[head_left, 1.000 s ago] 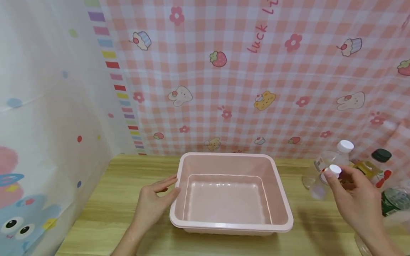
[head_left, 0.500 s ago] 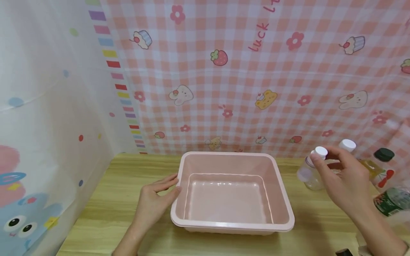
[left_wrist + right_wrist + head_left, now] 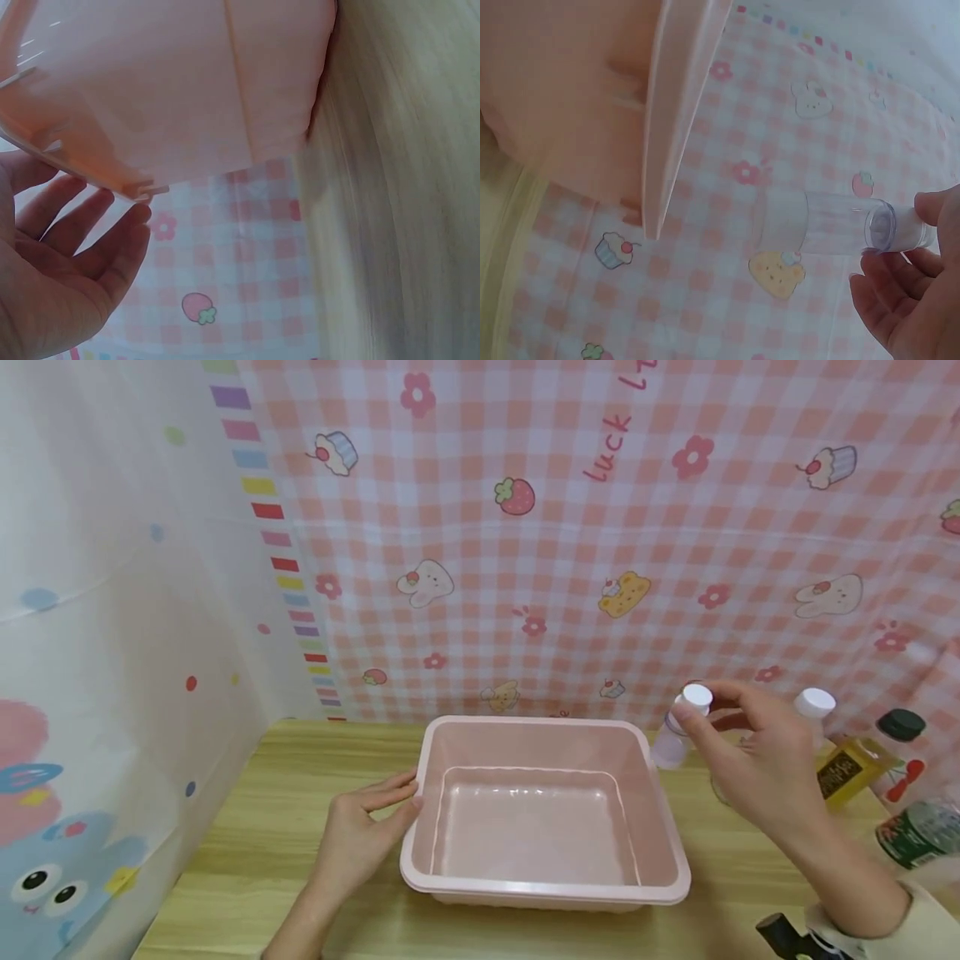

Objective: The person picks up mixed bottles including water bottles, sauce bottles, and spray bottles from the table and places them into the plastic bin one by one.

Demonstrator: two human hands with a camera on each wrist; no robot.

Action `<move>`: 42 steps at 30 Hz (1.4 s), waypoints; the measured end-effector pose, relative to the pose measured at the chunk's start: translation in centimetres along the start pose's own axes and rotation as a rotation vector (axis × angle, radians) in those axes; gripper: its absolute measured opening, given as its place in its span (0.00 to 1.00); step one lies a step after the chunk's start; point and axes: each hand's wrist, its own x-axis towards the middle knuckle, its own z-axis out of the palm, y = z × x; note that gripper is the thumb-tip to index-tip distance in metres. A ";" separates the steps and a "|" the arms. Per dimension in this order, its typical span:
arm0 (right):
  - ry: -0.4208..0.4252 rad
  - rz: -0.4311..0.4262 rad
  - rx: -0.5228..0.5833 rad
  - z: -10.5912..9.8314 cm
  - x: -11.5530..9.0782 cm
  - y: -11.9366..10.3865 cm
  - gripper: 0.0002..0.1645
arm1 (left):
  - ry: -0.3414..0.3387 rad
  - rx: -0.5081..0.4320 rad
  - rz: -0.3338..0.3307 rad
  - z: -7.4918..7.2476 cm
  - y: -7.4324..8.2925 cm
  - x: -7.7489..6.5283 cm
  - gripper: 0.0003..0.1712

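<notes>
A pink plastic basin stands on the wooden table with nothing inside it. Against the outer edge of its left rim rest the fingertips of my left hand, the fingers loosely bent. My right hand pinches a small clear bottle by its white-capped top, beside the basin's back right corner. In the right wrist view the bottle has a whitish lower part and is apart from the basin's rim.
Right of the basin stand a white-capped bottle, a bottle of yellow liquid with a dark green cap and a green-labelled clear bottle. A black object shows at the front right. A checked cloth hangs behind.
My right hand has carried the small bottle leftward and up, from among the other bottles to the basin's back right corner. My left hand has stayed at the rim.
</notes>
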 end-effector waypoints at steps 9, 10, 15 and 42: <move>-0.076 0.051 0.013 1.5 1.2 -2.2 0.18 | 0.000 -0.003 -0.008 0.1 0.1 0.0 0.13; -0.081 0.058 0.029 1.7 1.3 -2.4 0.18 | 0.002 -0.002 -0.009 0.1 0.1 0.0 0.13; -0.108 0.106 0.107 2.8 2.3 -3.4 0.15 | 0.012 0.003 -0.011 0.1 0.1 0.0 0.13; -0.419 0.248 0.250 8.2 6.3 -5.2 0.15 | 0.007 0.009 -0.005 0.0 -0.2 0.0 0.14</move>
